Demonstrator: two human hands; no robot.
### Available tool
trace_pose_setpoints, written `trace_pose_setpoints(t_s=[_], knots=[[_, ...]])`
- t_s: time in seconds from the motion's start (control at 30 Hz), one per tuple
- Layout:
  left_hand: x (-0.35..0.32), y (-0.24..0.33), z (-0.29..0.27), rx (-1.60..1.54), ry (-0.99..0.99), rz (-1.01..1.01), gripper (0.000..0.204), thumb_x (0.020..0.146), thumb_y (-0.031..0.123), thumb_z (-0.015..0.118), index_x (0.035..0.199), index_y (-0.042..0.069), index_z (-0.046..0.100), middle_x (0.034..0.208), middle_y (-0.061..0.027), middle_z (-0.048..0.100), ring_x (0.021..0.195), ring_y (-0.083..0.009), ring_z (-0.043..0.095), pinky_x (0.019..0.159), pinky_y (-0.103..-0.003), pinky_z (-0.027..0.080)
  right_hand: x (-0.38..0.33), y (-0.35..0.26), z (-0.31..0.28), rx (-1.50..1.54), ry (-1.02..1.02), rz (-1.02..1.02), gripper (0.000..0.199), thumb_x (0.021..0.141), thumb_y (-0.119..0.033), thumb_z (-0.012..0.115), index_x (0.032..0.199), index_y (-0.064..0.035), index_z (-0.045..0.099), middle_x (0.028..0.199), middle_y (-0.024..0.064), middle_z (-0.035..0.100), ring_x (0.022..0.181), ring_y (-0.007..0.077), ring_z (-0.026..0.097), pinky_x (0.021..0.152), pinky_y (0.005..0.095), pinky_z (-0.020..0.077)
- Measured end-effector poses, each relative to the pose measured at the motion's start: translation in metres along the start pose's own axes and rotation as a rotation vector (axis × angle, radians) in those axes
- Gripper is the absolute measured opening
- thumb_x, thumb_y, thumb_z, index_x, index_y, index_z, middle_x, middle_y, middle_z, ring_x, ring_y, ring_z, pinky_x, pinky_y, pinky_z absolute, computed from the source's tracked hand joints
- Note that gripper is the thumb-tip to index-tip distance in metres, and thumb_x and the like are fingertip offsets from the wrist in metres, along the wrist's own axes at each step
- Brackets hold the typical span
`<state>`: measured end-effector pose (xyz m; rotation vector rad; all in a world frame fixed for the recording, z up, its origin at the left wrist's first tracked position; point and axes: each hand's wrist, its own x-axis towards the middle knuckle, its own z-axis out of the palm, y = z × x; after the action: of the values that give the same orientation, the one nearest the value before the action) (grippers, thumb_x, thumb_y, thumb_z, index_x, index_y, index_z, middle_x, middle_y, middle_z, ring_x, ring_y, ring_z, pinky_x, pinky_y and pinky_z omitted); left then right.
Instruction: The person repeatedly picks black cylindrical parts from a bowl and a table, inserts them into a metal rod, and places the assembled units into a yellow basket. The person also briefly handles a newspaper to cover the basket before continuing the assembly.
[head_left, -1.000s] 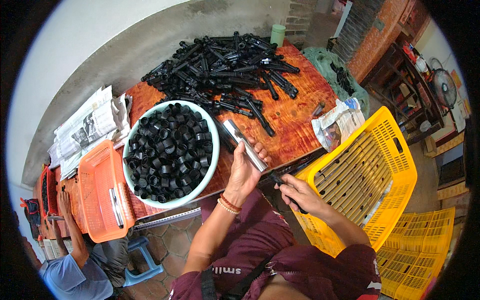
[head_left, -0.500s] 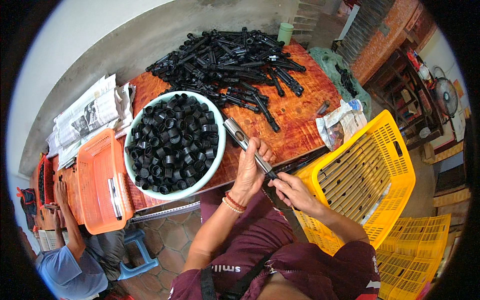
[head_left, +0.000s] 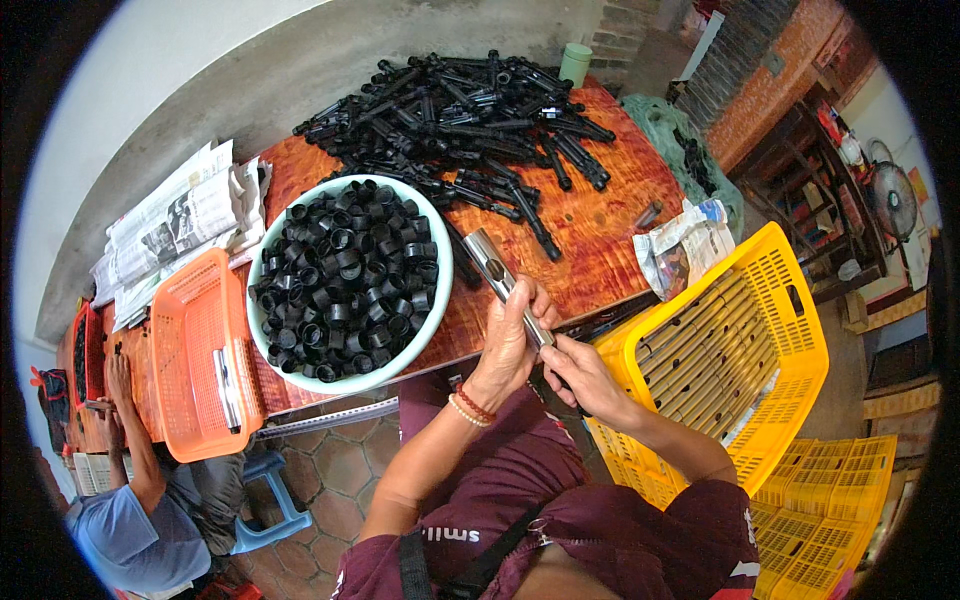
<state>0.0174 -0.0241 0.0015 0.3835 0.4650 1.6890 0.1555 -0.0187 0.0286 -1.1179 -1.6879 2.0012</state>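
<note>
My left hand (head_left: 508, 340) is closed around a shiny metal tube (head_left: 487, 258), which has an oval cutout in its side. The tube slants over the table's front edge, its upper end beside the tub. At its lower end, my right hand (head_left: 588, 378) is closed with the fingertips against the tube. A black part (head_left: 563, 382) shows only slightly between these fingers; most of it is hidden. Left of the tube, a pale green tub (head_left: 441, 310) is full of short black ring-shaped caps (head_left: 345, 262).
Black rod-like parts (head_left: 450, 115) lie piled on the wooden table (head_left: 610, 230). A yellow crate (head_left: 640, 350) at right holds rows of metal tubes (head_left: 710, 350). At left are an orange basket (head_left: 190, 340), newspapers (head_left: 180, 225) and a co-worker in a blue shirt (head_left: 140, 540).
My right hand has moved up against the tube's lower end, and the black part that showed there is now mostly hidden. My left hand keeps its hold on the tube.
</note>
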Motion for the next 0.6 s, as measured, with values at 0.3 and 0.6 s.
trace_pose_setpoints(t_s=[0.3, 0.6], knots=[[-0.006, 0.020, -0.004, 0.189, 0.077, -0.092, 0.034, 0.095, 0.044, 0.055, 0.084, 0.014, 0.043, 0.075, 0.0002, 0.049, 0.071, -0.0088, 0.052, 0.053, -0.021, 0.042, 0.007, 0.007, -0.002, 0.213, -0.182, -0.012, 0.024, 0.096, -0.026, 0.048, 0.104, -0.0036, 0.054, 0.077, 0.0010, 0.054, 0.058, 0.0063, 0.046, 0.052, 0.0204, 0.0379], [-0.008, 0.007, -0.009, 0.152, 0.086, -0.043, 0.035, 0.094, 0.044, 0.058, 0.086, 0.013, 0.044, 0.072, 0.0003, 0.042, 0.068, -0.0117, 0.045, 0.062, -0.025, 0.042, 0.008, 0.019, 0.005, 0.040, 0.005, 0.006, 0.024, 0.094, -0.028, 0.047, 0.084, -0.0063, 0.051, 0.068, 0.0007, 0.052, 0.054, 0.0085, 0.046, 0.049, 0.0228, 0.0370]])
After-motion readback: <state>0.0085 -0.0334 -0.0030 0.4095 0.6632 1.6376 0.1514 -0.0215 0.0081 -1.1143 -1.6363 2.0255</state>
